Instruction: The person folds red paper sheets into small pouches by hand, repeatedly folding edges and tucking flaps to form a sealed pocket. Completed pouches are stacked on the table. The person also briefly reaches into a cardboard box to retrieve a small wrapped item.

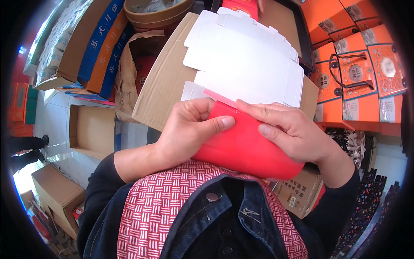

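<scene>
Close to my chest I hold a red cardboard box (254,149), partly folded, with a narrow pink-red flap standing up along its far edge. My left hand (194,129) grips its left end, thumb lying on the red face and the other fingers curled behind. My right hand (286,129) pinches the far edge, with the index finger on the fold line and the thumb on the red face. Just beyond lie flat white carton blanks (246,56) with cut tabs, stacked on a brown cardboard sheet (159,86). The box's underside is hidden.
Orange gift boxes (355,73), some with brown handles, are stacked at the right. Blue-and-orange cartons (101,47) stand at the left, near a round wooden tub (159,17). An open cardboard box (92,131) sits on the floor. Another person's fingers (261,5) show at the far edge.
</scene>
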`<state>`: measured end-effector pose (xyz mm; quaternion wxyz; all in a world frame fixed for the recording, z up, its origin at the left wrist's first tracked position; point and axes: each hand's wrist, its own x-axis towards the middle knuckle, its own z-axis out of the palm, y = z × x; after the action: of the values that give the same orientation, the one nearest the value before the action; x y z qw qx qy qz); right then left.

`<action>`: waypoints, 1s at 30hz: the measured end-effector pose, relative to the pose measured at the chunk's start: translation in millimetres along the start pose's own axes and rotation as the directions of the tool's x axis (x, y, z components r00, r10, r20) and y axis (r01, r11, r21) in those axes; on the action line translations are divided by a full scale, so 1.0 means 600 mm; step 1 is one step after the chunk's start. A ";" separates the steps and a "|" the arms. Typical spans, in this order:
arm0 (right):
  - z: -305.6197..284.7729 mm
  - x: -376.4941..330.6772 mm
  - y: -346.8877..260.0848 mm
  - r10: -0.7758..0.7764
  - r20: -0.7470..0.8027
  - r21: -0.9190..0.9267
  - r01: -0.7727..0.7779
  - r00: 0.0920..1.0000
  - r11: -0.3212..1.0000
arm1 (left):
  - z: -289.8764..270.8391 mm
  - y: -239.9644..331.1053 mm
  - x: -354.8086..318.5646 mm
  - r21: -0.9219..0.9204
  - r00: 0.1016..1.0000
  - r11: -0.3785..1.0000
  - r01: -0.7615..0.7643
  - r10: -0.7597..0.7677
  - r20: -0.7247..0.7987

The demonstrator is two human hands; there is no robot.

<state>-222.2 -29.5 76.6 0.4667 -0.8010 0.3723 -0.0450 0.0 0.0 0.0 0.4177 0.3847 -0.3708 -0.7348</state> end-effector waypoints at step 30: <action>0.089 -0.014 0.101 0.117 -0.687 0.042 -0.122 0.717 0.992 | 0.059 0.026 0.019 0.510 0.660 0.581 -0.634 0.062 0.749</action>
<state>-239.3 -3.5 1.7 0.2946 -0.7029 0.5699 -0.3073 -30.0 -8.1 26.1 0.2108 0.1446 -0.8298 -0.4961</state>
